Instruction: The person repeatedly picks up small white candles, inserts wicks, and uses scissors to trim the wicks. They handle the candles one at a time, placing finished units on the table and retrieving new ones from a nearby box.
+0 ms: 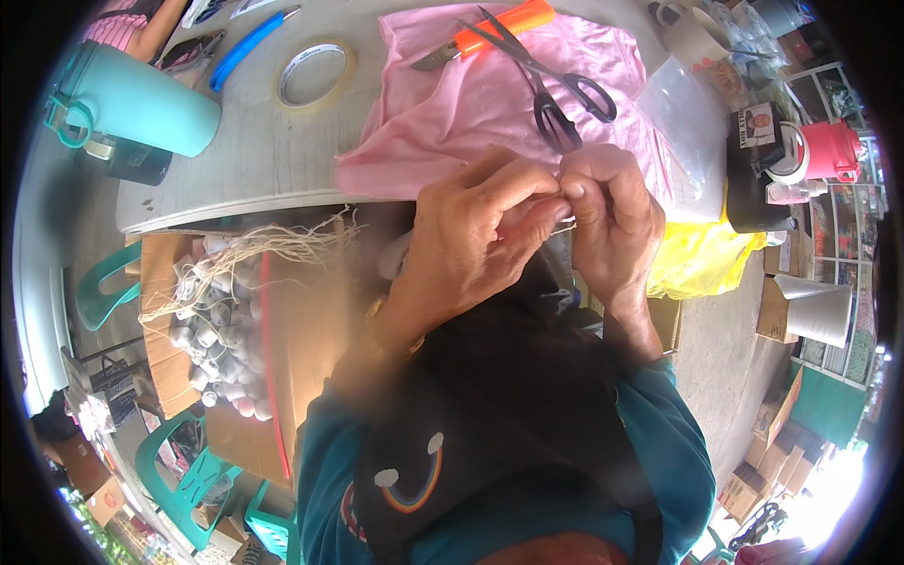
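Note:
My left hand and my right hand meet at the fingertips over the table's near edge. Both are closed in a pinch, thumbs against forefingers. A small pale bit shows just below the fingertips, too little to name. Beyond the hands, a pink cloth is spread on the table. On it lie black-handled scissors, partly opened, and an orange-handled knife. A bundle of cream strings lies across an open cardboard box to my left.
Several small white rounded pieces fill the box. A tape roll, a blue cutter and a teal tumbler stand or lie on the grey table. A yellow plastic bag hangs at right, near a pink bottle. Green chairs are at left.

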{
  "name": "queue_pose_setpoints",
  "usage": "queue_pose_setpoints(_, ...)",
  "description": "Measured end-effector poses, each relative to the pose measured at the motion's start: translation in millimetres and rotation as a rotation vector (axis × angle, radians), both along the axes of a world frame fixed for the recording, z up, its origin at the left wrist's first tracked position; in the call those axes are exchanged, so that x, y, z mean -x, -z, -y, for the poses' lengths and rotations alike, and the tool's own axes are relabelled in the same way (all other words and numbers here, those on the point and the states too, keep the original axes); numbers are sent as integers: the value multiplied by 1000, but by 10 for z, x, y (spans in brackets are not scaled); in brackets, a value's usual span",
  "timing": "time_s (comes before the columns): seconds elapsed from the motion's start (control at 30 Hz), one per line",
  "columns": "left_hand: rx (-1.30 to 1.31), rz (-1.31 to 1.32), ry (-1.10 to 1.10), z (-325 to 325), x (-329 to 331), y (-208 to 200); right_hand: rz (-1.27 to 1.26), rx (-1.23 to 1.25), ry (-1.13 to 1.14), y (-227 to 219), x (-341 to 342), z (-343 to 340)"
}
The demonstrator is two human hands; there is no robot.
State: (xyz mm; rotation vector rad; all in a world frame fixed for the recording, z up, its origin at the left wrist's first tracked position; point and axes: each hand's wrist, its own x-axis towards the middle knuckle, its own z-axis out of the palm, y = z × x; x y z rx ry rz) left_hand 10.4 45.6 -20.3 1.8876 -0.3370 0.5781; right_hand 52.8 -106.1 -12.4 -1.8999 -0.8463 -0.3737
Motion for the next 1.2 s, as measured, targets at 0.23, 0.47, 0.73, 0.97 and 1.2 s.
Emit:
queue_pose_setpoints(0.23, -78, 114, -106, -2, -46, 45, -329, -348, -115, 101, 22, -68)
queue_pose_setpoints(0.47, 120, -51, -79, -8, -2, 34, 76, -124, -111, 41, -51, -88)
queue_pose_setpoints(0.73, 20, 30, -140, -18, 7, 61, 157, 34, 55, 6, -67, -104)
queue_pose_setpoints(0.97, -304, 419, -447, 22, -112, 166, 295, 165, 131, 0, -107, -140)
queue_pose_setpoints(1.2, -250, 277, -390, -25, -128, 165, 217, 131, 114, -10, -86, -185)
